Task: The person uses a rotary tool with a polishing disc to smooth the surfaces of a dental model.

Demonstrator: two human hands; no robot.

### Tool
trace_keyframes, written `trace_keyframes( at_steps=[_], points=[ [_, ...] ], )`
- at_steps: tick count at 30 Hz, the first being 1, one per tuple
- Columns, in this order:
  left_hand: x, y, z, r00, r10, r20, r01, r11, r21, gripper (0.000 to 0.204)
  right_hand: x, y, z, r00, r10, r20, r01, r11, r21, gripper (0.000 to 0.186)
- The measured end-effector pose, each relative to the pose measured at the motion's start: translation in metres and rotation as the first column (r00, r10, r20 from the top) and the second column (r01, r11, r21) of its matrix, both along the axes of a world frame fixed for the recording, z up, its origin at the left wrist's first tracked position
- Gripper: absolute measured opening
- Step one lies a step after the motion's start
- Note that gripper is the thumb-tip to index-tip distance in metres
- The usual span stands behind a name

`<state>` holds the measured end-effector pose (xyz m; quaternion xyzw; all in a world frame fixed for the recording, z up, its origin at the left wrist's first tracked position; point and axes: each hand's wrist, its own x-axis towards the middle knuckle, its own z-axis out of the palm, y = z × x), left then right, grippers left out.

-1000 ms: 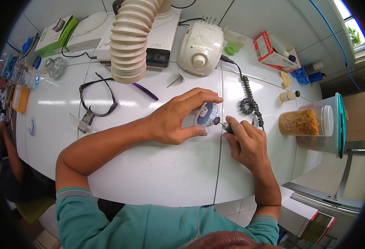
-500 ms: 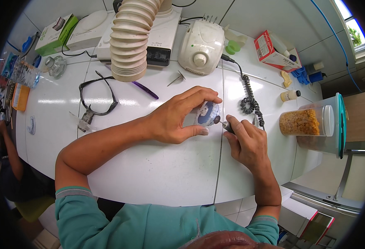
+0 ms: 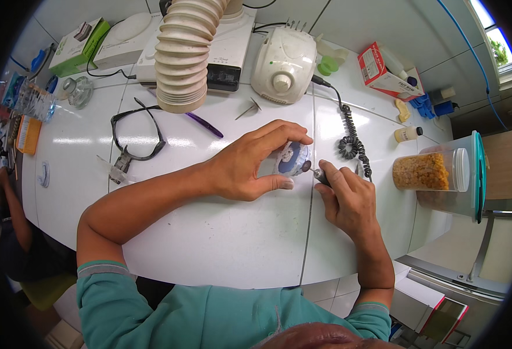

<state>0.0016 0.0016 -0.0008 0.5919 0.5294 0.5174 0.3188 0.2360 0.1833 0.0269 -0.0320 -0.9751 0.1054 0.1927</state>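
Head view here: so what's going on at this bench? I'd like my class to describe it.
A person in a green top is working at a white bench. The left hand holds a small blue and white piece. The right hand grips a dark-handled tool, its small dark tip at the piece's right edge; whether they touch is hard to tell. Beyond the hands stands a white control box.

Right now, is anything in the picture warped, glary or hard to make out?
Head view: the white table has a bowed front edge, and the corners fall to black; head view: glare streaks flank the glasses, and the window is bright; head view: fine detail on the blue and white piece in the left hand is too small to tell.
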Motion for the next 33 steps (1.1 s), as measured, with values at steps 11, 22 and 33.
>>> trace_keyframes(
  at_steps=[11,22,33],
  points=[
    [0.0007,-0.0001,-0.0005,1.000,0.003,0.002,-0.003,1.000,-0.005,0.073,0.0004,0.0008,-0.0009,1.000,0.005,0.005,-0.005,1.000,-0.004,0.049],
    [0.0008,-0.0003,0.0038,1.000,0.009,-0.013,-0.009,1.000,-0.014,0.073,0.0009,0.0000,0.0008,1.000,0.014,0.007,-0.014,1.000,0.010,0.049],
    [0.0000,-0.0009,0.0024,1.000,0.012,-0.012,-0.012,1.000,-0.021,0.076,0.0016,-0.0015,0.0010,1.000,0.014,0.016,-0.014,0.999,0.030,0.049]
  ],
)
